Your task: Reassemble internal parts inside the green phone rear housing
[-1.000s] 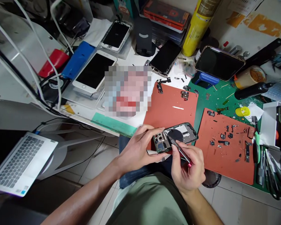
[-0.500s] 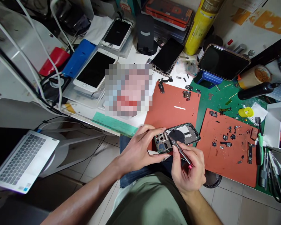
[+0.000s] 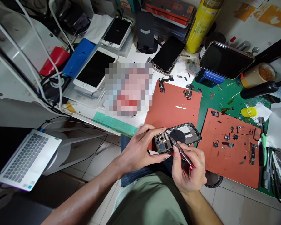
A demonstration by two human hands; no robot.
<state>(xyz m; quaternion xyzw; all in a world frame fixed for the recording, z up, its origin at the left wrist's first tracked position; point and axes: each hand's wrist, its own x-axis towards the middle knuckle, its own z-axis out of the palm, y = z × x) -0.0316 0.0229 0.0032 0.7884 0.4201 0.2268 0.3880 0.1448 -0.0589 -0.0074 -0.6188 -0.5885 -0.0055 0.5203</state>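
My left hand (image 3: 142, 145) grips the camera end of an opened phone housing (image 3: 190, 135), thumb along the near edge and fingers over the far edge. The housing is tilted above the front edge of a reddish-brown mat (image 3: 173, 106); a round black pad and a camera module (image 3: 161, 137) show inside it. In my right hand (image 3: 189, 167) is a slim precision screwdriver (image 3: 182, 153) with a dark grooved shaft and a red end, held like a pen. Its tip points into the housing close to the camera module; whether it touches a screw is too small to tell.
A second reddish-brown mat (image 3: 224, 165) on the right bears several small phone parts. Behind stand a black phone (image 3: 168, 54), a phone on a blue stand (image 3: 226, 61) and a yellow can (image 3: 199, 28). White-framed phones (image 3: 96, 68) lie left; a laptop (image 3: 29, 159) sits lower left.
The view has shifted slightly, so the bench items at right appear a little further right. Both hands, the phone housing and the screwdriver keep nearly the same position.
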